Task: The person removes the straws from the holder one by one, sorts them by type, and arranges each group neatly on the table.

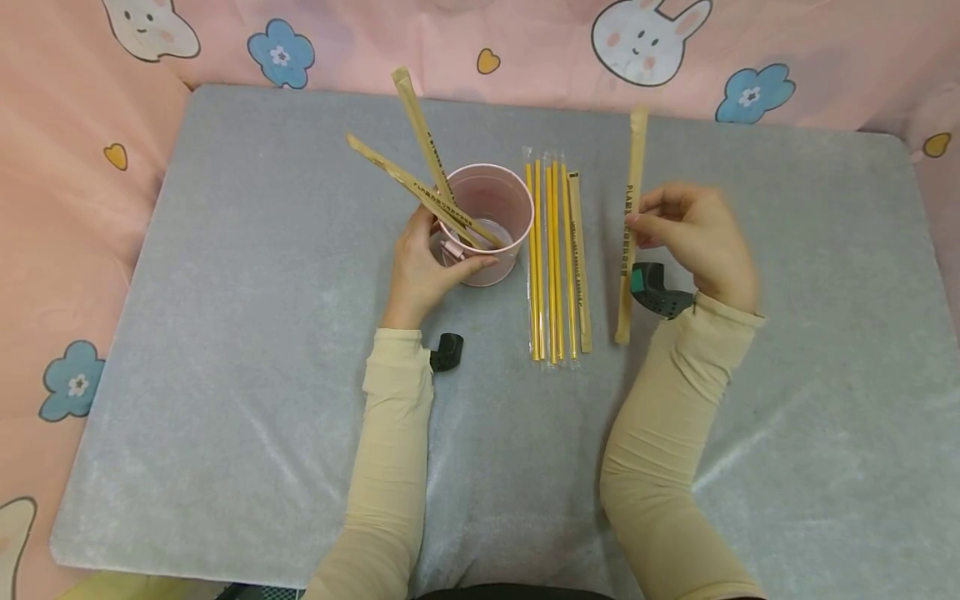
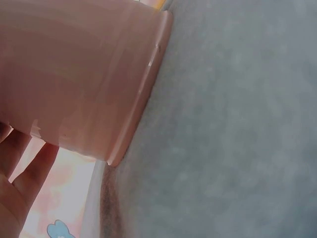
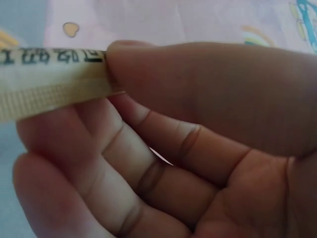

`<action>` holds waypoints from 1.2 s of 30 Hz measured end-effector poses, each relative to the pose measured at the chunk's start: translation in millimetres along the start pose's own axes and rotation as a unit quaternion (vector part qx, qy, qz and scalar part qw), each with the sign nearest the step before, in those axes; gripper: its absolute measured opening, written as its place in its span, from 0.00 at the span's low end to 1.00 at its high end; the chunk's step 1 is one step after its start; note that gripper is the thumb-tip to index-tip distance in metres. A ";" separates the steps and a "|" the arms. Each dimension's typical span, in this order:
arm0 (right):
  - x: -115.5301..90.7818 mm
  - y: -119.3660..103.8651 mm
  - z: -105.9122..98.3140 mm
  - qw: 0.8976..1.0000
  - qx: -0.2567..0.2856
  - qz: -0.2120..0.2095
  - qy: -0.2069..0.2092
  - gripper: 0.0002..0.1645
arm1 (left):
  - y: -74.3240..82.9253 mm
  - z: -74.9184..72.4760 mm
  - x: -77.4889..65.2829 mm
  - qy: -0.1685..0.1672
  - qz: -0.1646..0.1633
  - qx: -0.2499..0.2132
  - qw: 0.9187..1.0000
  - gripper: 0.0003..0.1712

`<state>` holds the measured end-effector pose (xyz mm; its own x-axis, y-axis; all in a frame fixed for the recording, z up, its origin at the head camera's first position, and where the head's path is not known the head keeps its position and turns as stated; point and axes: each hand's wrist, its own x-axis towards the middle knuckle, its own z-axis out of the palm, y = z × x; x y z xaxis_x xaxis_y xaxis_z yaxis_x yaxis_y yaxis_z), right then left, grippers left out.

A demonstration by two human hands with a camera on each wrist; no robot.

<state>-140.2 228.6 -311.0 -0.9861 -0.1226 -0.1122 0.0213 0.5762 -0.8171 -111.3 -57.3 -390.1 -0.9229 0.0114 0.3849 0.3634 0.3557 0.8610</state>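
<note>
My left hand (image 1: pixel 420 271) grips a pink bucket (image 1: pixel 498 190) from its left side, thumb over the near rim and fingers round the far side. In the left wrist view, fingertips lie against the bucket's wall (image 2: pixel 74 69), its base at the grey cloth. Two paper-wrapped straws (image 1: pixel 420 125) lean out of it toward the upper left. To the right, my right hand (image 1: pixel 697 237) pinches another paper-wrapped straw (image 1: pixel 636 162) near its middle between thumb and fingers. The right wrist view shows the printed wrapper (image 3: pixel 54 74) under the thumb tip.
Between bucket and right hand lie several yellow straws (image 1: pixel 553 267) in clear wrappers, side by side, with one paper-wrapped straw (image 1: pixel 578 275) at their right end. The grey cloth-covered table (image 1: pixel 247 292) backs onto a pink patterned curtain (image 1: pixel 405 42).
</note>
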 end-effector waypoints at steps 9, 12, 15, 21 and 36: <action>12.7 19.6 5.1 0.998 0.033 0.012 -0.047 0.13 | 0.1 0.0 -0.2 -0.001 -0.001 0.001 1.000 0.47; 16.3 24.9 6.9 0.997 0.041 0.025 -0.060 0.14 | -0.1 0.1 -0.3 0.000 -0.002 0.000 1.000 0.47; 20.0 29.8 8.5 0.996 0.045 0.038 -0.074 0.14 | -0.1 -0.1 -0.4 0.000 -0.002 0.000 1.000 0.47; 26.7 38.3 12.7 0.992 0.052 0.058 -0.098 0.15 | 0.6 -0.4 -0.5 0.000 -0.003 0.007 1.000 0.48; 33.9 49.5 22.3 0.988 0.072 0.071 -0.118 0.17 | 0.1 -0.7 0.1 -0.003 -0.009 0.008 1.000 0.48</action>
<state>-169.0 234.9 -367.8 -0.9057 -0.2435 -0.3471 0.1974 0.4824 -0.8534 -111.2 -57.9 -389.8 -0.9299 0.0102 0.3676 0.3448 0.3714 0.8621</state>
